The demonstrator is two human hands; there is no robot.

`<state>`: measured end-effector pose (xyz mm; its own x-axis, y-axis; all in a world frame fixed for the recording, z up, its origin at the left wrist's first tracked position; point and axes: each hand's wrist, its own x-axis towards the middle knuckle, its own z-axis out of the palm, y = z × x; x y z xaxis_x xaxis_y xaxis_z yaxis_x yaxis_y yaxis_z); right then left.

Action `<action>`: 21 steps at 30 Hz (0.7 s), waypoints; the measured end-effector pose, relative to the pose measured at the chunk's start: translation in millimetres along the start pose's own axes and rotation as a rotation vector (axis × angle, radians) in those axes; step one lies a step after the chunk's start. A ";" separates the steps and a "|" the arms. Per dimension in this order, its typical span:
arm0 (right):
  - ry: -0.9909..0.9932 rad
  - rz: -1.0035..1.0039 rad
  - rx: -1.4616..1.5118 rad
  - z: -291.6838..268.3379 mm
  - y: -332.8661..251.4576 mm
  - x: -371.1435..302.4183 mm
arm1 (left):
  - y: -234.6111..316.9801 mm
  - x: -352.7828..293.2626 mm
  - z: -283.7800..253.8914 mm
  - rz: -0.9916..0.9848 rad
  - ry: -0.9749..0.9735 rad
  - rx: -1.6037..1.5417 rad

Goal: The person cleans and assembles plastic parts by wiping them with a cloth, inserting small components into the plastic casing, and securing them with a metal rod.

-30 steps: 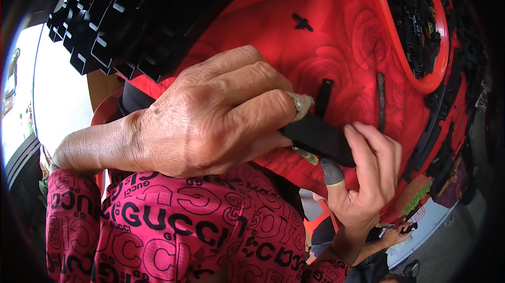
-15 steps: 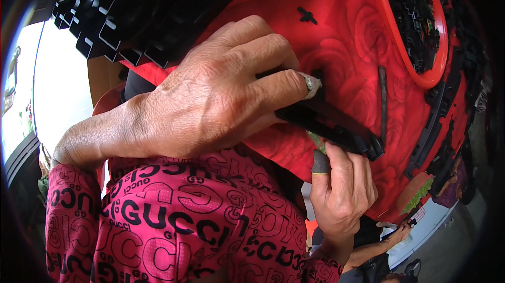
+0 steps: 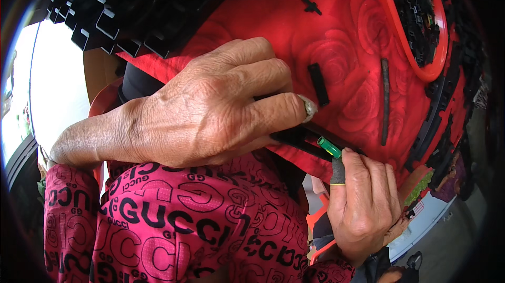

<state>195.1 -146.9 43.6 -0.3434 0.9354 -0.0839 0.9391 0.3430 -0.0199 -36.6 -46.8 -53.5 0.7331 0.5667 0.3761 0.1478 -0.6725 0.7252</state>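
My left hand (image 3: 221, 104) reaches in from the left with its fingers closed on a long, narrow black plastic part (image 3: 297, 138). A whitish wrap covers one of its fingertips. My right hand (image 3: 365, 204), with a dark grey sleeve on the thumb, pinches a small green see-through tube (image 3: 329, 147) between thumb and forefinger. The tube's free end lies over or beside the black part; whether they touch I cannot tell. My left hand hides the near end of the part, and its fingertips are partly out of sight.
Red rose-patterned cloth (image 3: 273, 14) lies under the work. On it are a short black strip (image 3: 318, 84), a dark rod (image 3: 384, 101) and a black cross-shaped piece (image 3: 311, 6). Stacked black plastic parts (image 3: 121, 9) fill the upper left. At right, a red-rimmed container (image 3: 428, 75) holds small black pieces.
My right hand has moved right and slightly down, and the green tube now shows more fully. My left hand and the black part have come slightly nearer, uncovering the short black strip.
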 end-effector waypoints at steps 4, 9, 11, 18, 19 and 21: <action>-0.060 -0.056 -0.017 -7.9 -3.4 10.6 | -4.7 -0.5 1.9 0.071 0.048 -0.001; -0.122 -0.061 -0.112 -18.3 -19.4 25.7 | -8.1 -1.7 5.1 0.134 0.089 -0.075; -0.134 -0.047 -0.144 -25.1 -23.3 25.8 | -10.1 1.4 10.6 0.183 0.139 -0.116; -0.175 -0.070 -0.139 -22.2 -23.8 29.1 | -7.2 -3.0 13.5 0.143 0.094 -0.126; -0.174 -0.084 -0.127 -19.7 -22.2 31.1 | -7.2 -5.4 13.7 0.126 0.093 -0.118; -0.266 -0.067 -0.098 -22.8 -20.9 34.5 | -6.6 -6.1 13.0 0.104 0.050 -0.099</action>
<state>163.4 -119.9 63.8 -0.3775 0.8596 -0.3443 0.9047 0.4217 0.0609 -33.4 -52.0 -68.1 0.7065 0.5212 0.4788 0.0050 -0.6802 0.7330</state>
